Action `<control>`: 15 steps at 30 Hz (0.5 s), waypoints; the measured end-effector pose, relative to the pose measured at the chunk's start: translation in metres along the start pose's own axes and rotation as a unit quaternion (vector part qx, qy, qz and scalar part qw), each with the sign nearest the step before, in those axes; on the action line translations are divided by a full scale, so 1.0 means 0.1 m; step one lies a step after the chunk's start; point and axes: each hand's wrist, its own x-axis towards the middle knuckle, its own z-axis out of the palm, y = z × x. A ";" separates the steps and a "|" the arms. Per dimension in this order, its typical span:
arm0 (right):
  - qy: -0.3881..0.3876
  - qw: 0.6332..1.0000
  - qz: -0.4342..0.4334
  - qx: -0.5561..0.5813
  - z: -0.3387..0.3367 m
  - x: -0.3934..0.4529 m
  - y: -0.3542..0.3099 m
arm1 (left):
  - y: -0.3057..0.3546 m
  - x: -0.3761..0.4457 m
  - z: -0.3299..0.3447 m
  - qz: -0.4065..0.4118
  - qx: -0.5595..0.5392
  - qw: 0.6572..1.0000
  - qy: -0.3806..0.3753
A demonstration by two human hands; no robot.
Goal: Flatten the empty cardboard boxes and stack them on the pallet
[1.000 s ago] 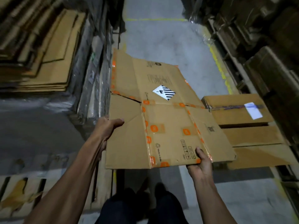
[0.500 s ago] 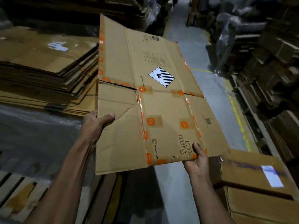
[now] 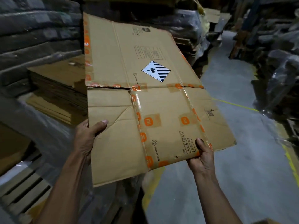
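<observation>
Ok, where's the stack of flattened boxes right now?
In the head view, the stack of flattened cardboard sits on the left, behind the held flattened box.

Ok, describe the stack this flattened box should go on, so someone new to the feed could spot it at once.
Start from the big flattened box held up mid-frame by the left hand and right hand. Just behind its left edge sits a low stack of flat cardboard sheets. Unlike the dark plastic-wrapped bundles above and behind it, it is bare brown cardboard with layered edges showing.
</observation>
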 end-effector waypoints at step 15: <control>-0.105 0.989 0.103 -0.034 1.60 2.08 0.75 | 0.19 1.75 -0.24 0.023 -0.055 0.990 0.130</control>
